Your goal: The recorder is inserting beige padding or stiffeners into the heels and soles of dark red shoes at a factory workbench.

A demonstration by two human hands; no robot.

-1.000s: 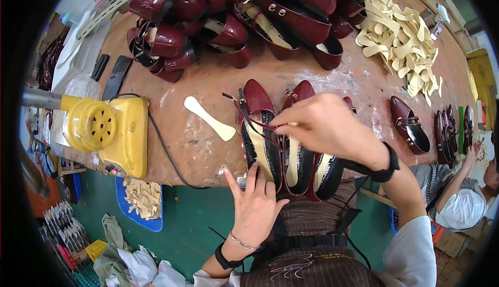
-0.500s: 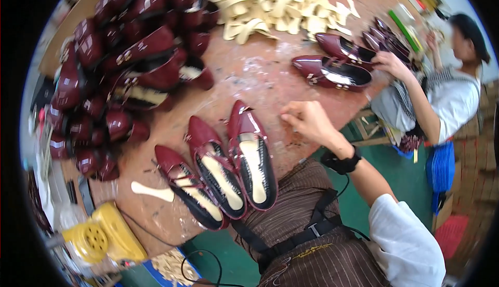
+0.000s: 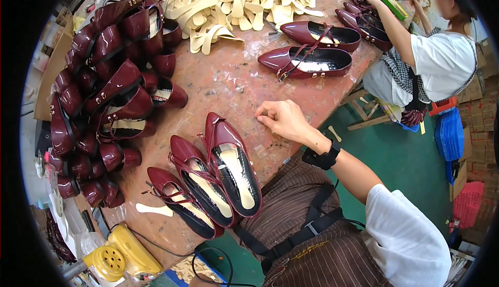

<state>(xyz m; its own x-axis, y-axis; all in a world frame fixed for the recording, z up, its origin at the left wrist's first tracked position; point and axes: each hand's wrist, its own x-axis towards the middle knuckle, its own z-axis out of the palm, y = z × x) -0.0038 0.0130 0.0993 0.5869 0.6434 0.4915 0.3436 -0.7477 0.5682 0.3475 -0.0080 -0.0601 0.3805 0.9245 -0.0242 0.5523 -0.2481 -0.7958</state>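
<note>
My right hand point(image 3: 285, 122), with a black band at its wrist, hovers over or rests on the table. Its fingers are curled in, thumb close to forefinger, and nothing shows between them. Left of it, three dark red pointed flat shoes point(image 3: 236, 172) stand side by side at the table's near edge, toes away from me. Pale insoles point(image 3: 240, 177) lie inside them. One loose cream insole point(image 3: 154, 210) lies beside the leftmost shoe. Only a small patch of skin, seemingly my left hand point(image 3: 204, 281), shows at the bottom edge below the table; its fingers are hidden.
Dark red shoes point(image 3: 112, 100) are heaped at the left, cream insoles point(image 3: 236, 1) at the back. Two more shoes point(image 3: 312, 61) stand back right, near a co-worker point(image 3: 442, 53) handling others. A yellow machine point(image 3: 125, 253) sits lower left, above a blue bin of pale pieces point(image 3: 189, 270).
The view has shifted, so the table things sit differently in the picture. My right hand stays curled near the shoes. The co-worker's arm has reached further away along the shoes.
</note>
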